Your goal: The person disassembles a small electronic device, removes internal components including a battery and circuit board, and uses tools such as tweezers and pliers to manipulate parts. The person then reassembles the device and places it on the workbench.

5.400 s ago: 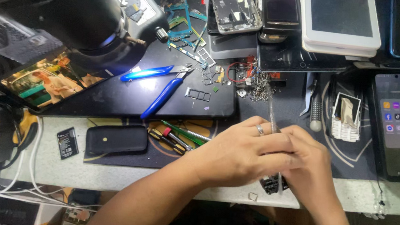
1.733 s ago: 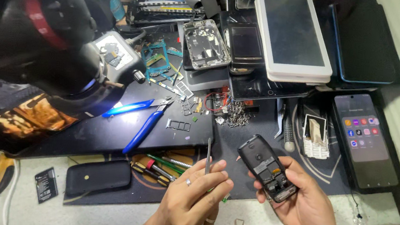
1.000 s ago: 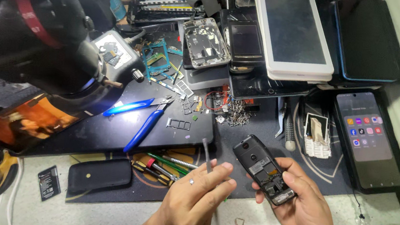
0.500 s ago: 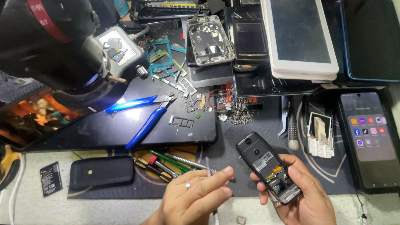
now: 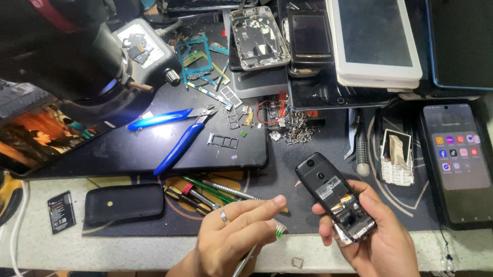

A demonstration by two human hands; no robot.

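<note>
Right hand: my right hand [image 5: 384, 242] cradles a small black phone [image 5: 335, 199] with its back cover off, fingers curled under it and thumb along its near edge.
Phone: it lies tilted across my right palm, camera end pointing up and away from me, open back with its label facing up.
Left hand: my left hand [image 5: 231, 239] is pinched shut on a thin metal tool [image 5: 244, 265], thumb and forefinger pressed together near its upper end; a ring sits on one finger.
Tool: its shaft runs down past my wrist towards me; I cannot tell what its tip looks like, since my fingers hide it.
Gap between hands: my left fingertips sit just beside the phone's near end, not touching it.
Beyond my left hand: a cluster of screwdrivers [image 5: 205, 190] lies on the dark mat, touching one another.
Left of my left hand: a black pouch [image 5: 124, 202] lies flat, and further left a small black battery [image 5: 62, 212] rests on the pale counter [image 5: 127, 252].
Further out from my left hand: blue-handled pliers [image 5: 180, 141] lie on a dark slab.
Beyond my right hand: a heap of tiny screws [image 5: 293, 128].
Right of my right hand: a lit smartphone [image 5: 460, 162] lies face up, well apart.
</note>
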